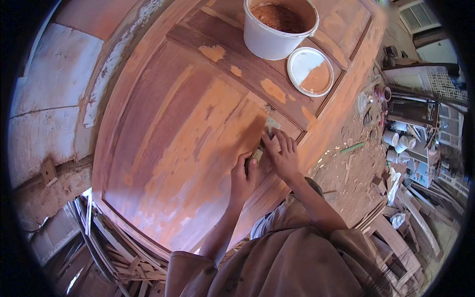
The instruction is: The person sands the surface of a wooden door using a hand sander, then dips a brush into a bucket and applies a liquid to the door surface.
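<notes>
A large reddish-brown wooden panelled door [126,116] lies in front of me, with orange-brown filler [210,116] smeared over its panels. My left hand [241,179] is closed around a small tool with a tan, wood-like part [257,154]. Close by on the right, my right hand [283,156] bends its fingers over the same spot. A greyish flat piece [272,123], perhaps a scraper blade, shows just beyond its fingertips. The fingers hide how the pieces join and exactly what the right hand grips.
At the far side of the door stands a white bucket [269,44] of brown filler. Its white lid [301,62], partly coated with filler, lies beside it. Scrap wood [118,242] is piled at lower left. Tubs [391,137] and planks [418,218] crowd the dirt floor at right.
</notes>
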A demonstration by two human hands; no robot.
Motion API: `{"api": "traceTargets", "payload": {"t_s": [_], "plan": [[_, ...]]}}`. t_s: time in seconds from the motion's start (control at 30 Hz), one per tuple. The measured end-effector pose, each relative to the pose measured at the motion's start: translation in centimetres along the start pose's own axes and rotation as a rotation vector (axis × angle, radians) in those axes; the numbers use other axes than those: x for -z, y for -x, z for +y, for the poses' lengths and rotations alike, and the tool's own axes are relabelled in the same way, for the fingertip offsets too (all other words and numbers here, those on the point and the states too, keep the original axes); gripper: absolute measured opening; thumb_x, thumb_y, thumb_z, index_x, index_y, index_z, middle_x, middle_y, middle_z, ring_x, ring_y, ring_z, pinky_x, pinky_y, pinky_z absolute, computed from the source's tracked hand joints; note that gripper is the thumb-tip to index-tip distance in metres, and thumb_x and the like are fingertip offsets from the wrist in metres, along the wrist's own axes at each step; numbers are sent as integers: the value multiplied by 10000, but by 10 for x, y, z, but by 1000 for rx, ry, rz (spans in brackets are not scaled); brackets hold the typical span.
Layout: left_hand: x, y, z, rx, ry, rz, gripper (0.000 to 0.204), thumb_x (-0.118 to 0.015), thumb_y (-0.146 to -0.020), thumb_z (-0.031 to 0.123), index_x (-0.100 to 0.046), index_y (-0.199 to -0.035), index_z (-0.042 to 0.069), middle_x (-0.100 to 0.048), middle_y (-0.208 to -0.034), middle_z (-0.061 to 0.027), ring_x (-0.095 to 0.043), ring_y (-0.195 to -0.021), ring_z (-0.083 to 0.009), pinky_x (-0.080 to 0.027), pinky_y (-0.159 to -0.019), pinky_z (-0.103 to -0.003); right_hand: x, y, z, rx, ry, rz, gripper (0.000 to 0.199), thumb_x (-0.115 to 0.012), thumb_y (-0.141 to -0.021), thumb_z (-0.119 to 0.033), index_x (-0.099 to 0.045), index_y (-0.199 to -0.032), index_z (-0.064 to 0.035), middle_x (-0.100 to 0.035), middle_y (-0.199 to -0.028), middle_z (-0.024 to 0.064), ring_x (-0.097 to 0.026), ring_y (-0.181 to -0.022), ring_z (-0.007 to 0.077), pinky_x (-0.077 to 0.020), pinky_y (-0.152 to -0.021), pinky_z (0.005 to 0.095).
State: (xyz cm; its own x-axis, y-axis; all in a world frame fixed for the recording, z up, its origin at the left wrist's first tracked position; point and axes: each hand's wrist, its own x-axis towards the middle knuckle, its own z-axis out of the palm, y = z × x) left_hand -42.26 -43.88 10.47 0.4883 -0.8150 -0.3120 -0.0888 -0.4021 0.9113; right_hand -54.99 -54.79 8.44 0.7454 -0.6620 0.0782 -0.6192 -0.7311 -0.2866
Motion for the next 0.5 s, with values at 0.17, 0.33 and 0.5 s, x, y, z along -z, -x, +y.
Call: {"api": "traceTargets", "payload": {"t_s": [0.17, 0.33, 0.5], "plan": [[0, 3, 23, -48, 57, -87, 348, -516, -989, 220, -501, -1251, -9, -631, -1041, -213, -649, -846, -278, -500, -771, -366, -8, -15, 0, -30, -81, 45, 627, -603, -816, -101, -450, -1423, -140, -469, -1390, 150, -486, -1233, 323, -402, -1007, 452], [17, 16, 8, -203, 356, -42, 532, -491, -993, 337, -413, -1372, -28, -517, -1253, -166, -573, -940, -204, -465, -836, -315, -16, -24, 18, -165, -427, 2, 519, -548, -849, -2, -499, -1359, -82, -530, -1324, 200, -571, -1120, 340, -470, -955, 414], [70, 50, -89, -55, 176, 583, 423, -466, -1007, 312, -516, -1270, -15, -573, -1155, -140, -570, -982, -220, -456, -870, -335, -7, -47, 54, -303, -820, 113, 353, -489, -1027, -201, -547, -1248, 68, -620, -1161, 129, -589, -1093, 188, -487, -927, 326]]}}
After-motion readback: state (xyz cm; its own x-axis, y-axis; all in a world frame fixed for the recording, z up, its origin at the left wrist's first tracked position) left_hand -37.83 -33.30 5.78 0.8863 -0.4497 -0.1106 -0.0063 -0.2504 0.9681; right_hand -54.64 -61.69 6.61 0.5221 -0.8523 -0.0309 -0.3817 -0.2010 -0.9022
